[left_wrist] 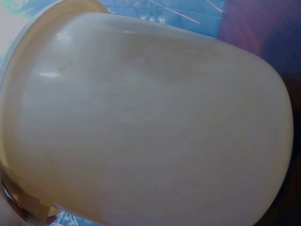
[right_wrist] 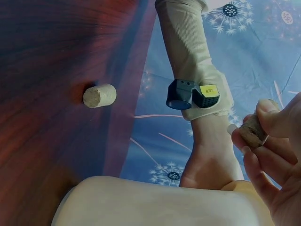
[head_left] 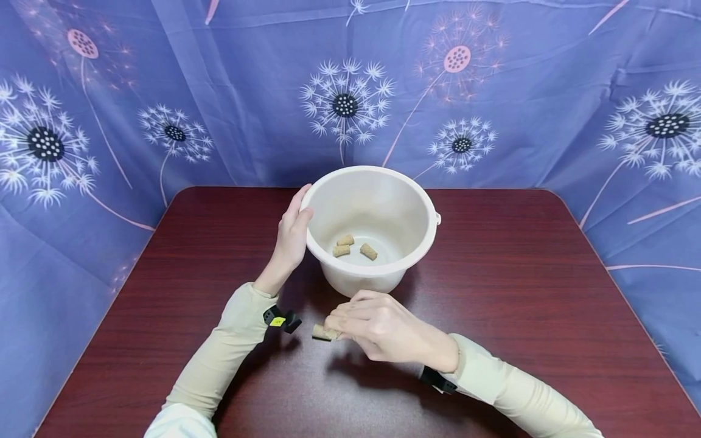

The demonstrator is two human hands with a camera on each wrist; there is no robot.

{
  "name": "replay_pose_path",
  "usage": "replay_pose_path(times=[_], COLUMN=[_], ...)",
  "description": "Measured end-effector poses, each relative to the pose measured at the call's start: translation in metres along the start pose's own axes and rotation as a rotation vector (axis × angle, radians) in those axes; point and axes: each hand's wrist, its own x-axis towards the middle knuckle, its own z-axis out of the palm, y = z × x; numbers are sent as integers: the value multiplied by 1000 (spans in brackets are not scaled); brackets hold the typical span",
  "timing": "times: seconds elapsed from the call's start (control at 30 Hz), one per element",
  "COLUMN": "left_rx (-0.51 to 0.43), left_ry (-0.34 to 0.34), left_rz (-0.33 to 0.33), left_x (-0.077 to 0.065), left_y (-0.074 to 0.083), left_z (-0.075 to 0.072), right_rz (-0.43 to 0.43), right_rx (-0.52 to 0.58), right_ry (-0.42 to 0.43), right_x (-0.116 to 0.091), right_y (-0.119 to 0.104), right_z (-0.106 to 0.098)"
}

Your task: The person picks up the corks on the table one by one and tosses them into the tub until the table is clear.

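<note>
A white plastic bucket [head_left: 378, 277] stands on the table, three corks inside it, one being a cork [head_left: 369, 251] on the right. At its left side, my left hand [head_left: 291, 237] grips the rim with the thumb over the edge. My right hand [head_left: 386, 325] is in front of the bucket, above the table. In the right wrist view, its thumb and fingers pinch a cork [right_wrist: 252, 131]. Another cork [right_wrist: 99, 96] lies on the tabletop, apart from the fingers in that view. The bucket's outer wall [left_wrist: 150, 122] fills most of the left wrist view.
The dark red wooden table [head_left: 520, 274] has rounded far corners. Blue cloth [head_left: 246, 91] printed with dandelions hangs behind it and along both sides. A black wrist camera [head_left: 282, 319] with a yellow label sits on the left sleeve.
</note>
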Motion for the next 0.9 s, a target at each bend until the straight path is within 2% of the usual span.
replay_pose_path(times=[0.4, 0.9], left_rx=[-3, -2], left_ry=[-8, -10], left_rz=[4, 8], left_x=[-1, -1], left_y=[1, 0], left_z=[-1, -1], right_rz=[-22, 2], right_rx=[-11, -30], right_ry=[54, 125], right_x=[1, 6], right_y=[0, 2], right_z=[-5, -16])
